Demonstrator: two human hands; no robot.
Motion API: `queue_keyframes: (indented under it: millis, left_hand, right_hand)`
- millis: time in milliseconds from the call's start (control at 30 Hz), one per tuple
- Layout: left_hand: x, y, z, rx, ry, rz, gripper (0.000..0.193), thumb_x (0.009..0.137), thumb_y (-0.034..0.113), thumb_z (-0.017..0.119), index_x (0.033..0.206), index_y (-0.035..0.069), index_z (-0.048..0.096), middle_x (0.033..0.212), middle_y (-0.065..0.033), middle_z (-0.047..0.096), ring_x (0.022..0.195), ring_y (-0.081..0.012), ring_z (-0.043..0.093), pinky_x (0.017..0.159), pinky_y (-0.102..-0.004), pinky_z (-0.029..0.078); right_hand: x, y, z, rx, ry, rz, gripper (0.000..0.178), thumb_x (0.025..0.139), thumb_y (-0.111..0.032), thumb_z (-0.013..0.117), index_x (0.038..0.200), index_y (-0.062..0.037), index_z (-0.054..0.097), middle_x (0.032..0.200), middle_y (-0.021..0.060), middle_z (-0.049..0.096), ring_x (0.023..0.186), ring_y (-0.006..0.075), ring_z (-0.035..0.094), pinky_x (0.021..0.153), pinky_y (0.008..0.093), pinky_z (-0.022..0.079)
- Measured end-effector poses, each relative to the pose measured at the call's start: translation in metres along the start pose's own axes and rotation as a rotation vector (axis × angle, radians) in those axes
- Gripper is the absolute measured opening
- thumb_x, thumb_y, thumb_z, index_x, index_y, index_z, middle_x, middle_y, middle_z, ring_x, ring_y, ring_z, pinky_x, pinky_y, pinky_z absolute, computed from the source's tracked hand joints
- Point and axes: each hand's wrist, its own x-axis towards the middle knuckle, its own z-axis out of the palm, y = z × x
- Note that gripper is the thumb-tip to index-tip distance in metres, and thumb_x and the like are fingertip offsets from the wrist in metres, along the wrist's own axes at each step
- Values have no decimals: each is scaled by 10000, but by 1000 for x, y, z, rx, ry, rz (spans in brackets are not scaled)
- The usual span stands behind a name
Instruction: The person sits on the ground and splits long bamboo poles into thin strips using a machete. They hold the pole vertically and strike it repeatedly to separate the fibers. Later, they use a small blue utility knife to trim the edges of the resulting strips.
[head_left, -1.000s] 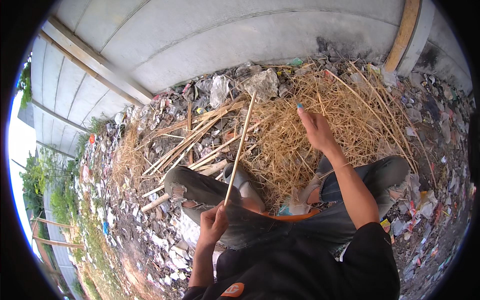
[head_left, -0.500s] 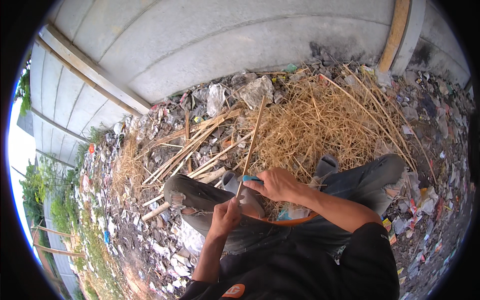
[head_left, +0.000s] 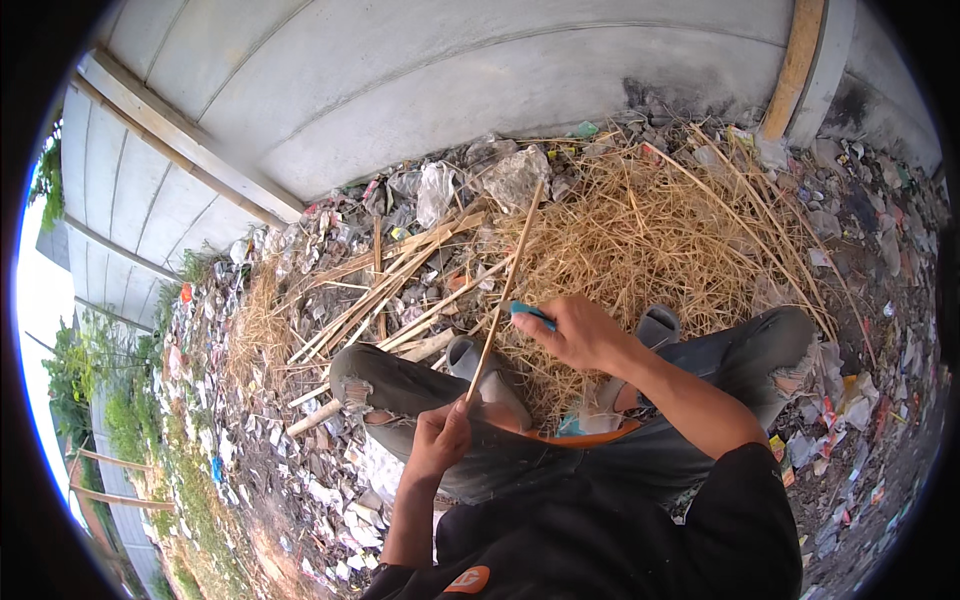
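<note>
A long, thin bamboo strip (head_left: 511, 275) slants up and away from me over the straw. My left hand (head_left: 440, 437) is closed around its lower end, above my left thigh. In my right hand (head_left: 580, 333) is a small blue object (head_left: 532, 316); its flat end pokes out past the fingers close to the strip, and its kind is not clear. The fingers of that hand are wrapped round it, hiding the rest. Between my bent knees, a grey shoe (head_left: 655, 327) shows, with straw shavings about it.
A heap of straw-like shavings (head_left: 640, 240) lies ahead. Several bamboo strips (head_left: 400, 270) are piled at the left, beside a thicker bamboo piece (head_left: 313, 418). Scattered litter covers the ground, with a crumpled plastic bag (head_left: 434, 195) near the concrete wall (head_left: 500, 80).
My right hand with the blue object has moved up and to the right, further along the strip. My left hand has shifted slightly left and down, still gripping the strip's lower end.
</note>
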Motion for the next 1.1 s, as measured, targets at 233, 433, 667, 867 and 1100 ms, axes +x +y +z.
queue_keyframes:
  millis: [233, 433, 667, 867, 1100]
  left_hand:
    - [2, -27, -9, 158, -78, 46, 366, 1080, 316, 526, 1142, -29, 632, 570, 86, 384, 453, -17, 320, 421, -221, 242]
    - [-37, -29, 2, -37, -47, -90, 434, 1077, 339, 525, 1280, -33, 615, 573, 81, 342, 443, -31, 294, 422, -230, 232]
    - [-8, -14, 9, -19, -26, -76, 426, 1088, 362, 493, 797, 62, 574, 548, 53, 411, 423, -42, 346, 396, -232, 248]
    - [-3, -35, 0, 60, -21, -42, 365, 1091, 368, 479, 916, 56, 554, 542, 51, 399, 417, -44, 339, 393, -241, 251]
    - [-50, -32, -19, 36, -118, -154, 381, 1082, 378, 502, 971, 31, 612, 544, 78, 338, 419, -30, 301, 395, -239, 227]
  right_hand:
    - [9, 22, 7, -82, 60, 149, 774, 1021, -648, 400, 645, -13, 631, 450, 110, 488, 420, 276, 563, 426, 459, 445]
    - [-5, 21, 7, -15, -79, 16, 799, 1014, -662, 398, 630, -2, 634, 438, 116, 480, 406, 269, 550, 428, 444, 437]
    - [-33, -2, 51, -123, -161, -25, 793, 984, -694, 415, 701, 5, 659, 564, 209, 594, 570, 392, 644, 555, 501, 502]
    - [-4, 28, 29, -189, -60, -7, 812, 989, -709, 411, 575, -23, 544, 419, 104, 413, 409, 288, 496, 453, 435, 438]
    - [50, 156, -64, 15, 438, 492, 762, 1018, -682, 372, 530, -108, 479, 427, -40, 341, 350, 88, 304, 339, 289, 236]
